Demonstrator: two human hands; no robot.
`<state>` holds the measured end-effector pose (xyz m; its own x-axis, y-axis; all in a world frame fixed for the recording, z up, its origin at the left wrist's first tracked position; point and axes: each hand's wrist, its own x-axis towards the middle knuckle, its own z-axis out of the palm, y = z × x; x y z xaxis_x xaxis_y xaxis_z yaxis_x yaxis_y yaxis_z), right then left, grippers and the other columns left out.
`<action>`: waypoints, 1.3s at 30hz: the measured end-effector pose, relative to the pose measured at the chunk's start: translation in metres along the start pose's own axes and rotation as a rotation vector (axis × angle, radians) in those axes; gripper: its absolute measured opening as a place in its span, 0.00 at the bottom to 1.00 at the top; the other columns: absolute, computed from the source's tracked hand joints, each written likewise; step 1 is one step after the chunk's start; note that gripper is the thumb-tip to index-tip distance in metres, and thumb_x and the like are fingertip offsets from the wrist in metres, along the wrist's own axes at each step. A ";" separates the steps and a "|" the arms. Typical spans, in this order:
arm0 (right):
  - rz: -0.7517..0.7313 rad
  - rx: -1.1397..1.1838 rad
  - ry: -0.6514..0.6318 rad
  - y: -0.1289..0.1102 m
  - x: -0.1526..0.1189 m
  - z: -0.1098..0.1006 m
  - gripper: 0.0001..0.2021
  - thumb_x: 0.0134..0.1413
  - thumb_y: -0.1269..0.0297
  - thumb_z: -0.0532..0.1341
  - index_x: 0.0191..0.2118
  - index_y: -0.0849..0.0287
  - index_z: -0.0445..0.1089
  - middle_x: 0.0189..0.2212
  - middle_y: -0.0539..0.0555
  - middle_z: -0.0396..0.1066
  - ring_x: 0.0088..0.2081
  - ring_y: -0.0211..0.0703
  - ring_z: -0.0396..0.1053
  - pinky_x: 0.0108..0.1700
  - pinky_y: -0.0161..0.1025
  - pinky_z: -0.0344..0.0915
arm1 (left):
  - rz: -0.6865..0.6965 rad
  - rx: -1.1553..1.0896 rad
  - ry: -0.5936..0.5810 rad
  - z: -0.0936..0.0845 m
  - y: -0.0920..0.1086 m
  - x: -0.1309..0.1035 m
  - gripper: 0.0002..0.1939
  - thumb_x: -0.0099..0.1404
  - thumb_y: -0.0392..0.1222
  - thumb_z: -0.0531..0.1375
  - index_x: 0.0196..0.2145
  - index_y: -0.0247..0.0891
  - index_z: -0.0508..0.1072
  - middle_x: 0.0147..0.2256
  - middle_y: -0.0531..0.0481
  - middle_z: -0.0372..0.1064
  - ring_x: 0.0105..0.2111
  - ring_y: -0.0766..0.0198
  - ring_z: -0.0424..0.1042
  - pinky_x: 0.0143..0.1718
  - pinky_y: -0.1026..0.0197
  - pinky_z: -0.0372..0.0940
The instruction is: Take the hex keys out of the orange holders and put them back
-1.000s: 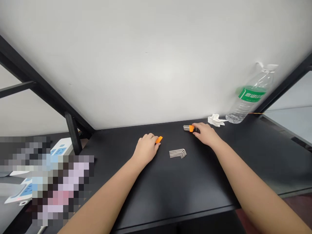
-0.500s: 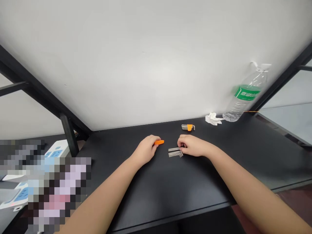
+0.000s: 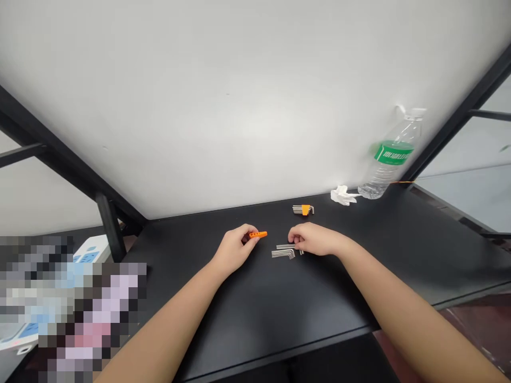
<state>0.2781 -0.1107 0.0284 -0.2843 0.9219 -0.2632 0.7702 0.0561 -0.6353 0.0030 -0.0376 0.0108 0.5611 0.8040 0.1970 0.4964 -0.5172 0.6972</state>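
My left hand (image 3: 235, 248) pinches an orange hex key holder (image 3: 258, 234), its row of holes turned toward me. To its right, several loose L-shaped hex keys (image 3: 282, 254) lie side by side on the black tabletop (image 3: 255, 298). My right hand (image 3: 313, 238) has its fingers closed at the upper hex key (image 3: 284, 247); the fingertips partly cover it, and its bent end shows below them. Behind the hands lies a second set of hex keys (image 3: 297, 209), bundled in an orange holder (image 3: 305, 210).
Against the white wall (image 3: 239, 133) at the back right stand a crumpled tissue (image 3: 342, 196) and a clear plastic bottle (image 3: 393, 159) with a green label. Black frame posts (image 3: 109, 223) rise on both sides. A white power strip (image 3: 93, 247) lies at the left, partly blurred out.
My left hand has turned the orange holder so that its holes now show. The upper hex key has shifted right relative to the lower ones, with my right fingers at it. The view has moved slightly.
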 end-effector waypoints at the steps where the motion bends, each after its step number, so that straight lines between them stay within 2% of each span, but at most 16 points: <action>1: 0.011 -0.009 0.000 0.001 0.000 0.000 0.08 0.55 0.73 0.60 0.40 0.56 0.72 0.34 0.51 0.76 0.32 0.41 0.71 0.32 0.36 0.63 | -0.012 -0.024 0.008 0.000 0.000 0.000 0.07 0.66 0.45 0.62 0.39 0.41 0.76 0.35 0.51 0.76 0.32 0.64 0.72 0.36 0.61 0.66; 4: 0.024 -0.002 -0.002 0.003 0.001 0.000 0.08 0.53 0.73 0.61 0.38 0.56 0.72 0.33 0.51 0.76 0.31 0.41 0.71 0.31 0.35 0.62 | -0.093 -0.216 0.039 0.001 0.000 0.001 0.10 0.63 0.47 0.66 0.39 0.40 0.76 0.38 0.49 0.78 0.35 0.62 0.75 0.39 0.60 0.68; 7: -0.024 0.065 0.018 0.005 0.002 0.001 0.07 0.54 0.73 0.60 0.38 0.56 0.72 0.32 0.50 0.75 0.31 0.40 0.70 0.32 0.35 0.63 | -0.201 -0.543 0.043 0.003 0.002 0.003 0.20 0.59 0.49 0.70 0.46 0.39 0.75 0.40 0.47 0.79 0.37 0.60 0.78 0.42 0.58 0.71; 9: -0.073 0.107 0.073 0.004 0.003 0.002 0.05 0.57 0.71 0.59 0.37 0.57 0.71 0.32 0.50 0.73 0.31 0.39 0.69 0.33 0.36 0.64 | -0.247 -0.699 0.056 0.004 0.004 0.003 0.25 0.56 0.51 0.72 0.48 0.37 0.76 0.41 0.45 0.79 0.38 0.59 0.79 0.44 0.56 0.73; 12: -0.174 0.164 0.220 -0.002 0.006 0.008 0.04 0.61 0.67 0.59 0.37 0.57 0.71 0.34 0.51 0.71 0.31 0.39 0.67 0.34 0.37 0.64 | -0.293 -0.802 0.063 0.004 0.009 0.003 0.23 0.55 0.51 0.73 0.42 0.35 0.76 0.38 0.45 0.78 0.38 0.57 0.80 0.44 0.55 0.74; 16: -0.326 0.227 0.433 -0.013 0.011 0.019 0.04 0.63 0.66 0.60 0.37 0.56 0.73 0.35 0.52 0.69 0.34 0.40 0.67 0.37 0.39 0.65 | -0.313 -0.839 0.013 0.004 0.013 0.002 0.20 0.55 0.50 0.74 0.38 0.34 0.76 0.34 0.45 0.78 0.35 0.59 0.80 0.39 0.58 0.74; 19: -0.417 0.175 0.506 -0.016 0.013 0.023 0.06 0.65 0.66 0.60 0.38 0.56 0.74 0.36 0.53 0.69 0.35 0.41 0.67 0.37 0.39 0.65 | -0.283 -0.840 -0.009 0.005 0.015 0.002 0.18 0.56 0.49 0.73 0.37 0.33 0.76 0.32 0.45 0.78 0.32 0.60 0.79 0.38 0.59 0.74; 23: -0.476 0.123 0.543 -0.015 0.010 0.021 0.07 0.68 0.65 0.59 0.40 0.56 0.75 0.37 0.54 0.71 0.36 0.42 0.69 0.37 0.40 0.66 | -0.244 -0.841 0.011 0.006 0.016 0.002 0.18 0.57 0.49 0.73 0.37 0.33 0.77 0.31 0.45 0.78 0.31 0.61 0.78 0.37 0.60 0.73; 29: -0.439 0.087 0.522 -0.016 0.005 0.016 0.10 0.70 0.61 0.57 0.41 0.55 0.75 0.39 0.57 0.72 0.37 0.45 0.70 0.40 0.43 0.68 | -0.238 -0.839 -0.013 0.006 0.015 0.000 0.19 0.56 0.49 0.73 0.38 0.33 0.76 0.33 0.46 0.77 0.31 0.60 0.78 0.37 0.58 0.74; 39: -0.430 0.089 0.542 -0.017 0.003 0.015 0.09 0.68 0.64 0.58 0.40 0.56 0.76 0.38 0.56 0.72 0.36 0.43 0.70 0.39 0.41 0.68 | -0.236 -0.849 0.008 0.006 0.016 -0.001 0.20 0.54 0.49 0.74 0.36 0.33 0.75 0.32 0.45 0.78 0.32 0.59 0.79 0.38 0.56 0.75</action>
<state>0.2555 -0.1141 0.0279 -0.2104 0.8875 0.4100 0.5970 0.4487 -0.6650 0.0142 -0.0481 0.0178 0.5001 0.8659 -0.0144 -0.0626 0.0528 0.9966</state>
